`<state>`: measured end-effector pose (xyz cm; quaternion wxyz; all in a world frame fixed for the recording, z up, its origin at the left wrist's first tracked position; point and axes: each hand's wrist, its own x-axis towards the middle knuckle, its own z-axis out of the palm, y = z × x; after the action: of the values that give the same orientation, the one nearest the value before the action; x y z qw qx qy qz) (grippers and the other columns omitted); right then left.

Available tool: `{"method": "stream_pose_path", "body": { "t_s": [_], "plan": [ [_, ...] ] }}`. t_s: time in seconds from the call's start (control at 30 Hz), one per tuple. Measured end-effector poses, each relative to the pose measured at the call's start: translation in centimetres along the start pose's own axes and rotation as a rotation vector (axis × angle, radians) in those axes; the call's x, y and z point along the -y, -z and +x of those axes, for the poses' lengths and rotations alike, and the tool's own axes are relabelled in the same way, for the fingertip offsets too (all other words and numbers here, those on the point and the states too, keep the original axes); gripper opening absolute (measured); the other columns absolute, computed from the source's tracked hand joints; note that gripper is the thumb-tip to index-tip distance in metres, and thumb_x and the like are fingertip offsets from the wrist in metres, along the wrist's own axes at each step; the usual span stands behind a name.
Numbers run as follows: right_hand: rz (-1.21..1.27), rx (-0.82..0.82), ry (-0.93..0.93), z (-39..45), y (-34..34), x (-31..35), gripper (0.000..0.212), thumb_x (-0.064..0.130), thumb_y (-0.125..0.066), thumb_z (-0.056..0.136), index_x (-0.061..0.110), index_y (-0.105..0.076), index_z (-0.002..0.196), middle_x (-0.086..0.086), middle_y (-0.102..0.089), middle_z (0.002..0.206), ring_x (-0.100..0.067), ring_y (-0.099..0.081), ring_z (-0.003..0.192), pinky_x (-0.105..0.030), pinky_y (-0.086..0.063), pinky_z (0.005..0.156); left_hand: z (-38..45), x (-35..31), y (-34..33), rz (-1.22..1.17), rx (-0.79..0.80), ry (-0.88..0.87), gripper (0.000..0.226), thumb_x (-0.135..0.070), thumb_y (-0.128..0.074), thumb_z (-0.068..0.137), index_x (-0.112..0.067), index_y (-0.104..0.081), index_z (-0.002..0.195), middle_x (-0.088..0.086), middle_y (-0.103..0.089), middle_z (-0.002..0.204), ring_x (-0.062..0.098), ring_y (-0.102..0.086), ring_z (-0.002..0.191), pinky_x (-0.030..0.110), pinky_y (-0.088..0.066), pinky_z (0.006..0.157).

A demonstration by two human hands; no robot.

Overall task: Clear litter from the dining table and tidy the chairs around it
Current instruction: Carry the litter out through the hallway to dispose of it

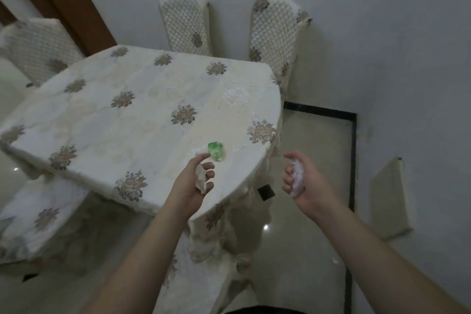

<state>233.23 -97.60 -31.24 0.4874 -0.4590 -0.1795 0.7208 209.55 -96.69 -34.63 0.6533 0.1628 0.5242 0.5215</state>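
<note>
Left hand (197, 181): at 6 o'clock of the table's near edge, palm up, fingers curled round a crumpled white tissue (202, 177); its forefinger reaches toward the wrapper.
Right hand (300, 177): off the table's rounded end, over the floor, at 3 o'clock from the left hand; fingers curled round a white wad (297, 178).
Wrapper (216, 151): green, lies on the cloth just at 12 o'clock of the left fingertips; whether they touch it cannot be told.
Table (132, 109): covered by a cream cloth with brown flower prints, rounded at the right end.
White scrap (235, 97): crumpled, on the cloth at 1 o'clock of the wrapper, near the far right edge.
Near chair (38, 214): at 8 o'clock, seat partly under the table.
Left chair (38, 46): at 10 o'clock, beside the far left corner.
Far chairs: one (187, 25) at 12 o'clock, another (275, 33) at 1 o'clock, both against the wall (382, 33), backs upright.
</note>
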Motion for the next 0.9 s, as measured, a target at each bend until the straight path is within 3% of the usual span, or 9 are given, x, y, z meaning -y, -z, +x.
{"method": "stream_pose_path", "body": {
  "t_s": [0.13, 0.27, 0.33, 0.4, 0.47, 0.53, 0.73, 0.83, 0.9],
  "plan": [
    [0.036, -0.027, -0.070, 4.3, -1.7, -0.1, 0.014, 0.027, -0.044, 0.096, 0.016, -0.050, 0.089, 0.007, -0.034, 0.050, -0.005, -0.027, 0.039, -0.018, -0.023, 0.038, 5.9, -0.6, 1.8, 0.060, -0.144, 0.065, 0.013, -0.027, -0.058, 0.089, -0.019, -0.059, 0.098, 0.001, -0.052, 0.076, 0.014, -0.047, 0.059, 0.023, -0.035, 0.043],
    [-0.034, -0.046, -0.051, 7.5, -3.0, 0.7, 0.012, 0.024, -0.044, 0.094, 0.017, -0.049, 0.087, 0.007, -0.033, 0.050, -0.006, -0.026, 0.040, -0.019, -0.020, 0.041, 11.9, -0.8, 2.2, 0.301, -0.226, 0.076, 0.016, -0.024, -0.052, 0.093, -0.012, -0.055, 0.103, 0.004, -0.050, 0.079, 0.015, -0.044, 0.056, 0.023, -0.032, 0.046],
    [-0.141, -0.058, -0.060, 8.8, -3.2, 0.6, 0.012, 0.025, -0.045, 0.095, 0.017, -0.050, 0.088, 0.007, -0.033, 0.051, -0.006, -0.027, 0.040, -0.020, -0.021, 0.040, 14.4, -0.6, 1.8, 0.475, -0.223, 0.012, 0.016, -0.025, -0.049, 0.095, -0.013, -0.050, 0.104, 0.005, -0.047, 0.077, 0.015, -0.040, 0.052, 0.022, -0.030, 0.046],
    [-0.217, -0.094, -0.071, 10.0, -3.2, 0.5, 0.011, 0.024, -0.045, 0.096, 0.016, -0.050, 0.090, 0.005, -0.033, 0.053, -0.007, -0.028, 0.038, -0.020, -0.021, 0.039, 16.6, -0.4, 1.6, 0.742, -0.265, -0.080, 0.025, -0.030, -0.052, 0.093, -0.015, -0.048, 0.112, 0.007, -0.055, 0.082, 0.020, -0.049, 0.053, 0.025, -0.037, 0.049],
    [-0.216, -0.135, -0.063, 11.1, -2.9, 0.4, 0.012, 0.023, -0.044, 0.096, 0.014, -0.050, 0.090, 0.003, -0.032, 0.055, -0.007, -0.027, 0.038, -0.020, -0.021, 0.039, 18.6, 0.0, 1.5, 1.049, -0.274, -0.211, 0.032, -0.032, -0.054, 0.092, -0.013, -0.049, 0.117, 0.010, -0.061, 0.101, 0.027, -0.060, 0.075, 0.030, -0.043, 0.061],
    [-0.206, -0.170, -0.055, 11.9, -2.5, 0.2, 0.014, 0.023, -0.043, 0.097, 0.014, -0.051, 0.090, 0.003, -0.032, 0.056, -0.007, -0.028, 0.038, -0.020, -0.021, 0.039, 20.3, 0.8, 1.4, 1.251, -0.245, -0.328, 0.037, -0.036, -0.052, 0.093, -0.012, -0.048, 0.121, 0.012, -0.057, 0.113, 0.030, -0.058, 0.095, 0.032, -0.040, 0.070],
    [-0.192, -0.258, -0.099, 13.9, -1.1, -0.2, 0.013, 0.021, -0.042, 0.097, 0.014, -0.051, 0.090, 0.005, -0.035, 0.047, -0.007, -0.028, 0.034, -0.017, -0.020, 0.037, 23.3, 3.2, 1.9, 1.686, -0.242, -0.495, 0.052, -0.043, -0.057, 0.089, -0.007, -0.049, 0.125, 0.016, -0.050, 0.111, 0.035, -0.050, 0.100, 0.042, -0.044, 0.075],
    [-0.176, -0.282, -0.097, 14.2, -0.5, 0.1, 0.016, 0.020, -0.039, 0.098, 0.014, -0.050, 0.088, 0.004, -0.033, 0.048, -0.007, -0.026, 0.034, -0.017, -0.018, 0.037, 23.8, 4.5, 2.6, 1.786, -0.288, -0.527, 0.050, -0.042, -0.070, 0.077, -0.006, -0.058, 0.109, 0.018, -0.052, 0.101, 0.036, -0.051, 0.091, 0.042, -0.043, 0.071],
    [-0.182, -0.299, -0.107, 14.4, -0.3, 0.1, 0.016, 0.020, -0.040, 0.098, 0.014, -0.050, 0.089, 0.003, -0.033, 0.050, -0.007, -0.026, 0.035, -0.017, -0.018, 0.038, 24.0, 5.2, 3.1, 1.779, -0.306, -0.539, 0.047, -0.040, -0.072, 0.072, -0.008, -0.059, 0.104, 0.018, -0.052, 0.106, 0.036, -0.050, 0.096, 0.043, -0.041, 0.075]
  ]
}}
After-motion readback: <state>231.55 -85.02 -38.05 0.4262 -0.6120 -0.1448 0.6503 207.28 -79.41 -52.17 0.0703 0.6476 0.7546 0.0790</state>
